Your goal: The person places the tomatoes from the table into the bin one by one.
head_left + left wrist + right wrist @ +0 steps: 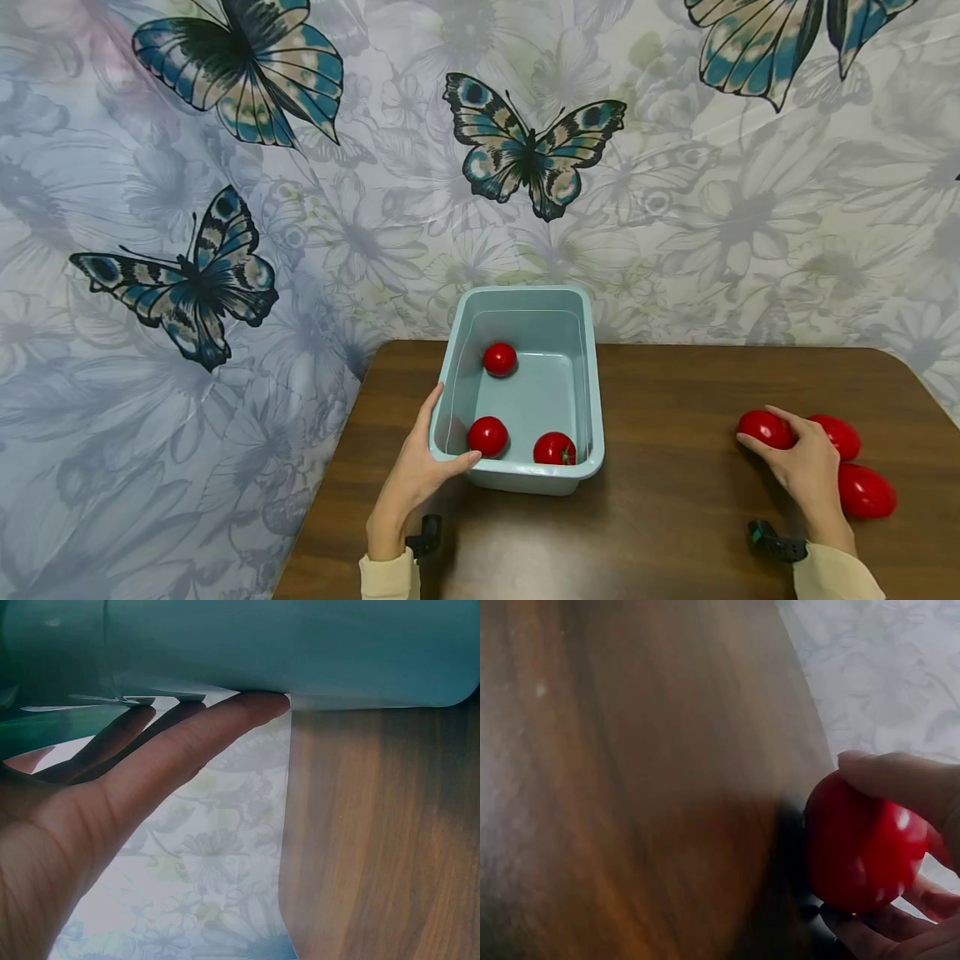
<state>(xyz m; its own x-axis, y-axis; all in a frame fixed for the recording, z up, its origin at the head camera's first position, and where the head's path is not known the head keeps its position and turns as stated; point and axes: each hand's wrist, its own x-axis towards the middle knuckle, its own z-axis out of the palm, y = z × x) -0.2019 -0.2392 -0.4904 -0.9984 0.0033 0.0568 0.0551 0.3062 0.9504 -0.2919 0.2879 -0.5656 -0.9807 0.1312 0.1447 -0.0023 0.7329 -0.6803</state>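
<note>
A light blue-green plastic bin (558, 379) stands on the table with three red tomatoes inside, one tomato (555, 449) showing a green stem end. My left hand (420, 462) rests on its near left corner, thumb over the front rim. In the left wrist view the straight fingers (202, 739) touch the bin's outer wall (225, 652). Over at the right, my right hand (810, 467) holds a red tomato (862, 847) between thumb and fingers. Two more red tomatoes, a far one (838, 437) and a near one (866, 491), lie just beside that hand.
The brown wooden table (667, 533) has its back edge against a wall covering (637, 250) printed with flowers and butterflies. Bare tabletop lies between the bin and the right hand. Each wrist wears a dark strap.
</note>
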